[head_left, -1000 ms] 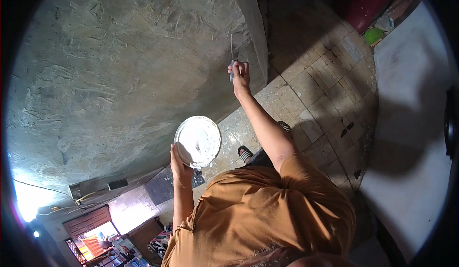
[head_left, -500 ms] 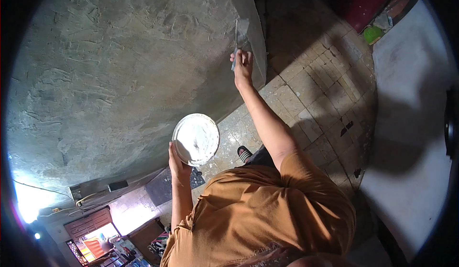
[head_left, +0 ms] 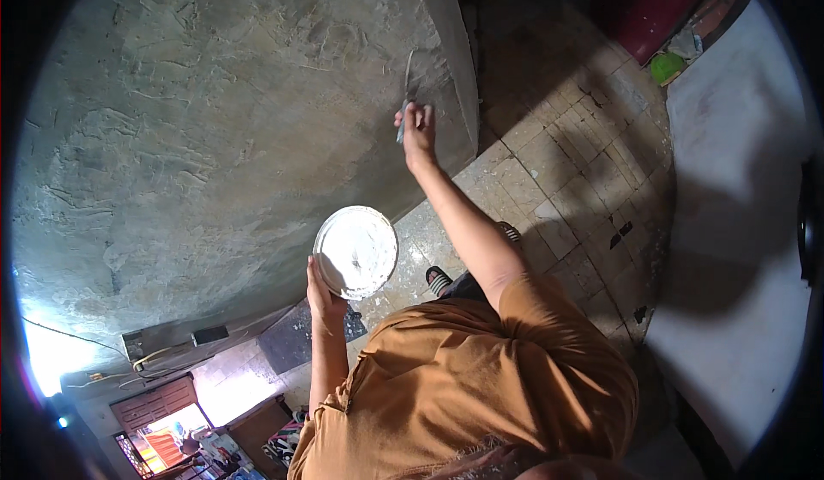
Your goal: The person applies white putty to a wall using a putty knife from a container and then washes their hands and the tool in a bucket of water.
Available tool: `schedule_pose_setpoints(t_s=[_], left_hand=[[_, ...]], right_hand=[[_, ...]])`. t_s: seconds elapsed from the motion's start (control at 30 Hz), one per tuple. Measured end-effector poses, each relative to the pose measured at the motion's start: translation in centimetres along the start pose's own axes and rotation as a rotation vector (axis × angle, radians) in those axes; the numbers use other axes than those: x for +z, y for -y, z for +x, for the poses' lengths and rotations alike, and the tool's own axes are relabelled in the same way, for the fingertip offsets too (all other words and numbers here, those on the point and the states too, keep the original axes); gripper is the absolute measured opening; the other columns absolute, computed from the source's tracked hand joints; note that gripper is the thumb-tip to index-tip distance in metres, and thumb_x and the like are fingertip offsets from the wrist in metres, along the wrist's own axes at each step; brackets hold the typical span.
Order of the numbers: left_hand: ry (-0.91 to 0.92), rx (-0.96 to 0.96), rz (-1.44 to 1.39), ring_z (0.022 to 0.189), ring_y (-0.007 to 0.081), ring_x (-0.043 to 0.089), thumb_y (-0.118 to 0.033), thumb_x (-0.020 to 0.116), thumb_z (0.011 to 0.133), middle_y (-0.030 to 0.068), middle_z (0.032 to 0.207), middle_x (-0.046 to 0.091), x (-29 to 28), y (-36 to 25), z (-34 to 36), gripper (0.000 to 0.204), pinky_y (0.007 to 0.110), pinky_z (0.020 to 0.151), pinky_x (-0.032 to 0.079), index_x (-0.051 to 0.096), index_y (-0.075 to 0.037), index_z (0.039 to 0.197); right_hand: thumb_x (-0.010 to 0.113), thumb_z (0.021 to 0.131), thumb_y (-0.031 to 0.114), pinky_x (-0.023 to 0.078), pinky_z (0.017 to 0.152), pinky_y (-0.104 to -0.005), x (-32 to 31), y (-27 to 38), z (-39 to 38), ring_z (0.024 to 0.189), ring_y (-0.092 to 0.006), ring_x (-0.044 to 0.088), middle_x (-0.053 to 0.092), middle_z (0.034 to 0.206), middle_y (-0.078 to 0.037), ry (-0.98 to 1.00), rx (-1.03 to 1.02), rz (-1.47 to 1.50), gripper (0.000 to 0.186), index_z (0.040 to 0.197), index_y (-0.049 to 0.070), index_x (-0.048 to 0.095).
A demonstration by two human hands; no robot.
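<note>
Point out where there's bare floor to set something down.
Tiled floor between the right forearm and the rightmost pale surface looks open, barring dark marks. Crowded: around the sandals and lower-left clutter. The container in the left hand hides some floor.

Patchy light, hard shadows
White disc point(head_left: 359, 248) overexposed — floor tiles point(head_left: 506, 175) half shadowed, lower-left glare, black curving edges.

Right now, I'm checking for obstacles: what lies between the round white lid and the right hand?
In the head view, only grey wall shows between the lid and the right hand.
</note>
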State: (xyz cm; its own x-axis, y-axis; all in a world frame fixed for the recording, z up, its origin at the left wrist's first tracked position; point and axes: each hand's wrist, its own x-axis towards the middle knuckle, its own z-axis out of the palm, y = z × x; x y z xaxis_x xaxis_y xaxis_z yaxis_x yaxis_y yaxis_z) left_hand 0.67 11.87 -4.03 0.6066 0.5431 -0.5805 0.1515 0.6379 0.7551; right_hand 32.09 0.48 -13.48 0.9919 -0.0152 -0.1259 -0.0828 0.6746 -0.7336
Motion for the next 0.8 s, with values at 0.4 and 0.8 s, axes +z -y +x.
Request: schedule_pose_setpoints(t_s=[0.4, 0.8], left_hand=[[-0.015, 0.019, -0.021, 0.127, 0.0254, 0.053, -0.046, 0.045, 0.103, 0.0103, 0.139, 0.055, -2.4, -0.9, -0.3, 0.057, 0.04, 0.109, 0.041, 0.048, -0.002, 0.14], [0.0, 0.034, -0.072, 0.125, 0.0271, 0.055, -0.047, 0.045, 0.102, 0.0101, 0.136, 0.057, -3.2, -2.4, -0.9, 0.058, 0.045, 0.104, 0.046, 0.048, -0.003, 0.14]], right_hand=[[0.054, 0.104, 0.034, 0.047, 0.071, -0.0278, 3.0, -1.6, -2.9, 0.077, -0.0114, 0.057, 0.06, 0.087, -0.003, -0.012, -0.011, 0.042, 0.024, 0.102, 0.012, 0.045], [0.052, 0.105, 0.027, 0.045, 0.077, -0.0281, 3.9, -2.7, -3.9, 0.081, -0.0127, 0.056, 0.059, 0.091, -0.005, 0.027, -0.132, -0.112, 0.022, 0.102, 0.008, 0.041]])
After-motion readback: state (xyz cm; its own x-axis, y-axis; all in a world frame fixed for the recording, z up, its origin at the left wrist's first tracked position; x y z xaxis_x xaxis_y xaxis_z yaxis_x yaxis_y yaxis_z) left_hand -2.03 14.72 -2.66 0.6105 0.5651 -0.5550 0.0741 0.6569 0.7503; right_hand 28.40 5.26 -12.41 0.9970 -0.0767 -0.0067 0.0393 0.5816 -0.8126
